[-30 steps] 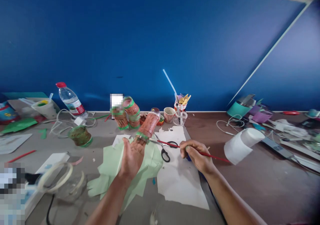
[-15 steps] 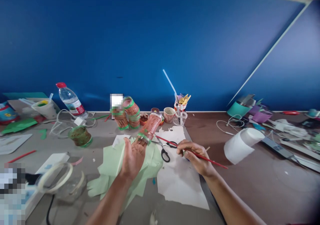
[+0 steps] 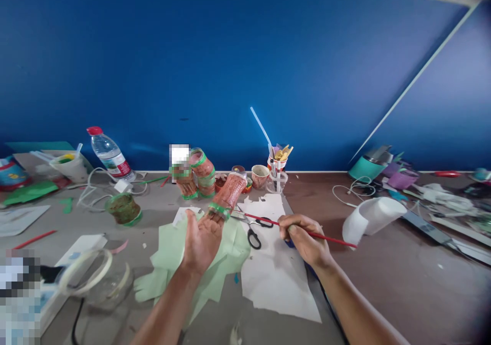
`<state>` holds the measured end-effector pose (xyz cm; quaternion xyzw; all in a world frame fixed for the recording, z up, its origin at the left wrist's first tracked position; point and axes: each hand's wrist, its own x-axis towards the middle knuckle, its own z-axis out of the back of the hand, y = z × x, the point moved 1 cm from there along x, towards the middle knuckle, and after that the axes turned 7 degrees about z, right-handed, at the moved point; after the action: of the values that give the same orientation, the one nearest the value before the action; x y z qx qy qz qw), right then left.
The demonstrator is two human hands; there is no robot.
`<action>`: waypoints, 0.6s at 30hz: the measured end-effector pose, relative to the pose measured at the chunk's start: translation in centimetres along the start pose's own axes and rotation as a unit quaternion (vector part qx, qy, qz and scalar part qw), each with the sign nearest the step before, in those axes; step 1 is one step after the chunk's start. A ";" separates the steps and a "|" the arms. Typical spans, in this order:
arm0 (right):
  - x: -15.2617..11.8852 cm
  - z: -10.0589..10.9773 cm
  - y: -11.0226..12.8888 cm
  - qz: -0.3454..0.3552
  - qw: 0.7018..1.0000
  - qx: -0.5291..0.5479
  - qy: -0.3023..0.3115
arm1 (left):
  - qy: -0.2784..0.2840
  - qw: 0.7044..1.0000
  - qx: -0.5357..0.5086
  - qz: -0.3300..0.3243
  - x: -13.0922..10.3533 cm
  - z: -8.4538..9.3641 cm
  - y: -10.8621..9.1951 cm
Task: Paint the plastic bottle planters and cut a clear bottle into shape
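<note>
Left fingers extend palm-up while right fingers pinch together

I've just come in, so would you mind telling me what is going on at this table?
A person's left hand holds a reddish-brown jar tilted, green end toward the palm. The right hand holds a red brush pointed at that end; whether its tip touches is unclear. Green paper lies beneath the left hand, and the scissors' handles rest on white paper. Other jars stand behind.
</note>
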<state>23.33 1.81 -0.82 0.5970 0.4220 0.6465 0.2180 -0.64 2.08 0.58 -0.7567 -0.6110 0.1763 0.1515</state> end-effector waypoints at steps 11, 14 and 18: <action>0.2 -0.3 0.5 -0.010 0.999 -0.041 0.028 | 0.027 0.999 -0.016 0.017 0.3 0.8 -0.6; 0.2 -0.1 0.2 0.003 1.000 -0.011 0.015 | 0.036 0.999 -0.029 0.027 0.4 1.0 -0.7; 0.1 -0.2 0.0 -0.002 0.999 -0.026 0.026 | 0.037 0.998 -0.039 0.036 0.5 1.2 -0.5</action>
<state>23.09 1.82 -0.81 0.5731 0.4115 0.6724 0.2239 -1.56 2.65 -0.31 -0.7895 -0.5839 0.1296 0.1374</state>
